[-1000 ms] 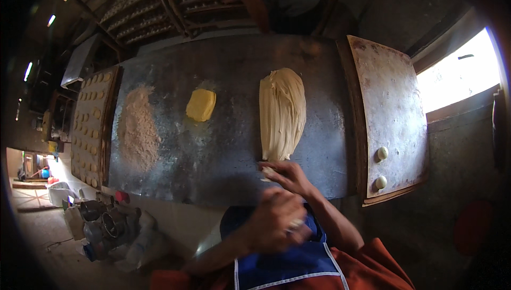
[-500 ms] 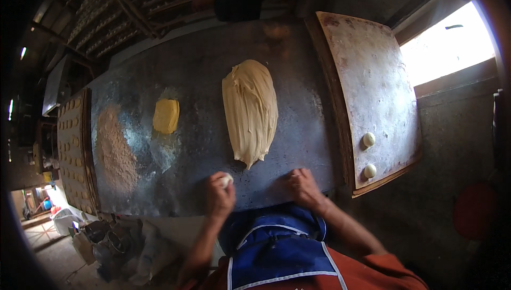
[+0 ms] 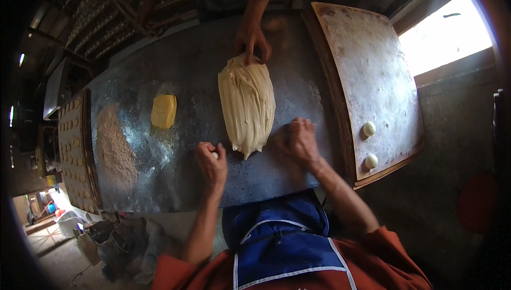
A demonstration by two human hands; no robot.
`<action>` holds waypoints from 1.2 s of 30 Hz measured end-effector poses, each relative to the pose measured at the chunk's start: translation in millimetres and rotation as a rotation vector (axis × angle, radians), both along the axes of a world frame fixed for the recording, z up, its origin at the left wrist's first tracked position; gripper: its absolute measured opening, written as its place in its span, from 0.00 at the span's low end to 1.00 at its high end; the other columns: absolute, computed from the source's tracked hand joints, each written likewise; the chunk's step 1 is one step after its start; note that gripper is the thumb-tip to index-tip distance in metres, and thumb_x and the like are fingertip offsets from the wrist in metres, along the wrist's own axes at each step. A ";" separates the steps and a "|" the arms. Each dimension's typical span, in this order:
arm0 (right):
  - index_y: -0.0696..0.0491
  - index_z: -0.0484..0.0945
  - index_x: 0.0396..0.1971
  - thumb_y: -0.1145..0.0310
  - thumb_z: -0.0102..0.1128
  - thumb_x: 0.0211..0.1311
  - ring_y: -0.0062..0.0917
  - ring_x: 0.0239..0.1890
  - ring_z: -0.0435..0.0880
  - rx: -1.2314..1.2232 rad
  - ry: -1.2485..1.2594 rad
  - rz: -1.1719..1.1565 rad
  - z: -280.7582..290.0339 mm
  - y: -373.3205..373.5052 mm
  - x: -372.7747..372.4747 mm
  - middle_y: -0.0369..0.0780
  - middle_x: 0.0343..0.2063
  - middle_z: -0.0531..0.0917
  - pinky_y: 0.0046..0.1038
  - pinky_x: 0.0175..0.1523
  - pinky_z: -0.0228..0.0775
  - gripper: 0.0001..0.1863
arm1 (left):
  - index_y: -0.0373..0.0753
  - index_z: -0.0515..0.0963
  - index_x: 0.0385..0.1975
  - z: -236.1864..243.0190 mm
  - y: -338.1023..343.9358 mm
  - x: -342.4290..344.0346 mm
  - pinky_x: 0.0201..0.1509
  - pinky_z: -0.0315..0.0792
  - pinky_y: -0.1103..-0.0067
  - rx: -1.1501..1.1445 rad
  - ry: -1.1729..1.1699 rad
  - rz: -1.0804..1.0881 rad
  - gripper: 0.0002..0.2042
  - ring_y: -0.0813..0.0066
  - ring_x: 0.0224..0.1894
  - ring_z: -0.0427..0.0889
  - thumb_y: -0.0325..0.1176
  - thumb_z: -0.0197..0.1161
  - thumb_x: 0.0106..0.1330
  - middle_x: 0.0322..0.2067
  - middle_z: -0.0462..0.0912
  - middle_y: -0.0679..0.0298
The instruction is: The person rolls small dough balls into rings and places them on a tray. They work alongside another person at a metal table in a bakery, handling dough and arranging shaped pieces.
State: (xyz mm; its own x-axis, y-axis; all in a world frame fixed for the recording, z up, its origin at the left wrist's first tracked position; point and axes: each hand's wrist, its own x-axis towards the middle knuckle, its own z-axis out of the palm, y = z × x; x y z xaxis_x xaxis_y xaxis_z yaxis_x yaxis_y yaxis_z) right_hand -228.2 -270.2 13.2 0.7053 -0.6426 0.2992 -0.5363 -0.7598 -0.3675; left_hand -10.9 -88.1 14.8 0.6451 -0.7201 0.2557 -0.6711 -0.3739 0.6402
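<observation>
A long, folded mass of pale dough (image 3: 247, 111) lies on the dark table between my hands. My left hand (image 3: 212, 165), left of the dough's near tip, is closed around a small dough piece that shows white between the fingers. To the right of the mass, my right hand (image 3: 301, 140) is curled down against the tabletop; whatever may be under its fingers is hidden. Another person's hand (image 3: 253, 39) reaches in from the far side and touches the far end of the dough. Two round dough balls (image 3: 369, 128) sit on the pale board (image 3: 372, 61) at right.
A yellow block of fat (image 3: 163, 111) and a heap of pinkish-brown crumbly powder (image 3: 115, 149) lie on the left part of the table (image 3: 197, 66). Beyond them stands a tray (image 3: 80, 183) with rows of small round pieces. A bright window (image 3: 447, 34) is at the right.
Both my hands have moved farther out over the table, and my left fingers have closed more over the dough piece. The other person's hand has come onto the far end of the dough.
</observation>
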 end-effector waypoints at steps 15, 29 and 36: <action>0.56 0.67 0.37 0.70 0.70 0.52 0.44 0.36 0.71 0.389 -0.223 0.345 -19.6 42.3 -67.1 0.47 0.30 0.71 0.44 0.43 0.61 0.20 | 0.38 0.67 0.37 -8.1 73.1 1.8 0.44 0.68 0.62 -0.052 -0.096 -0.280 0.14 0.54 0.38 0.74 0.27 0.69 0.62 0.35 0.72 0.54; 0.54 0.71 0.35 0.73 0.56 0.62 0.41 0.39 0.74 0.162 -0.183 -0.231 -83.5 10.5 -56.0 0.45 0.31 0.74 0.45 0.42 0.65 0.04 | 0.33 0.69 0.44 -8.1 65.3 9.3 0.49 0.71 0.64 0.066 -0.054 0.199 0.10 0.51 0.42 0.75 0.28 0.63 0.71 0.39 0.74 0.50; 0.53 0.72 0.32 0.72 0.64 0.56 0.35 0.36 0.73 0.025 -0.114 0.003 4.6 16.0 -82.0 0.42 0.30 0.71 0.36 0.42 0.65 0.09 | 0.35 0.81 0.39 71.0 91.0 43.9 0.58 0.72 0.60 0.551 -0.037 -0.531 0.15 0.50 0.53 0.76 0.20 0.65 0.49 0.49 0.74 0.52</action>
